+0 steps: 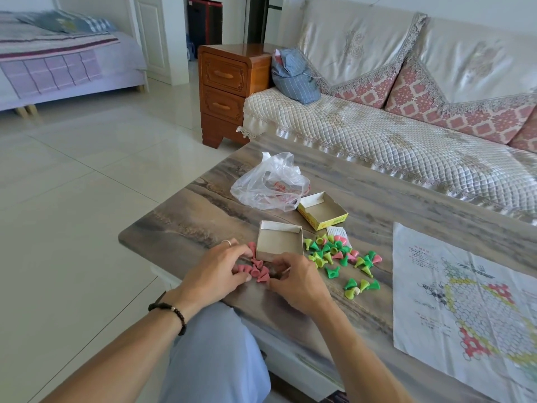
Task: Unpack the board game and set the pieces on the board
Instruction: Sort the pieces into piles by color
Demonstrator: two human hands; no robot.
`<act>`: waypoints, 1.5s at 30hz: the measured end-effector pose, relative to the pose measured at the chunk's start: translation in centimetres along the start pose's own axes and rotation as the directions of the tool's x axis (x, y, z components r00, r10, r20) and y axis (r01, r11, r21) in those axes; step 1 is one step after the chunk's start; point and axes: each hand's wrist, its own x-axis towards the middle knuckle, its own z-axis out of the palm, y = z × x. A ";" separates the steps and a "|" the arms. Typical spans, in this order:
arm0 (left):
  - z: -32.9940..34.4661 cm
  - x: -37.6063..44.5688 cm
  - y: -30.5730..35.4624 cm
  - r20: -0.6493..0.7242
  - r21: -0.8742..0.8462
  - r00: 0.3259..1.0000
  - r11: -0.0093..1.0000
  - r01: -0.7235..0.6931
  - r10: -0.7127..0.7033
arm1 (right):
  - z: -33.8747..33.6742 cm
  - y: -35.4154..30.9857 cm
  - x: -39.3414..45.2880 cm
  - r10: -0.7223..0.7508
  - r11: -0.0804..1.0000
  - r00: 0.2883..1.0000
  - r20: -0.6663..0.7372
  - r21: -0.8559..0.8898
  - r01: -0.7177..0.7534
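Left hand point(216, 270) and right hand point(293, 282), fingers loosely curled, are corralling pink pieces point(257, 269) on the table point(189, 216), probably sorting colours; firm grip unclear.

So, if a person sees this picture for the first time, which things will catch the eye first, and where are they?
Probably the scatter of green and pink cone pieces on the table, right of an empty cardboard tray. Next, the left hand and right hand at the near edge, gathering a cluster of pink pieces between them. Finally, the unfolded paper board lies flat at the right, with no pieces on it.
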 end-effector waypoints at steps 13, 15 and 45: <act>5.6 7.5 9.2 -0.029 0.084 0.954 0.952 -0.295 0.298 | -9.1 8.2 -0.8 0.152 0.984 0.958 -0.245 -0.055 -0.170; 7.0 9.3 10.4 -0.018 0.110 0.945 0.940 -0.322 0.326 | -10.3 10.2 -0.3 0.174 0.971 0.942 -0.288 -0.111 -0.213; 9.7 18.7 13.3 0.176 0.116 0.961 0.965 -0.235 0.213 | -10.6 13.7 3.1 0.095 0.970 0.978 -0.185 -0.206 -0.133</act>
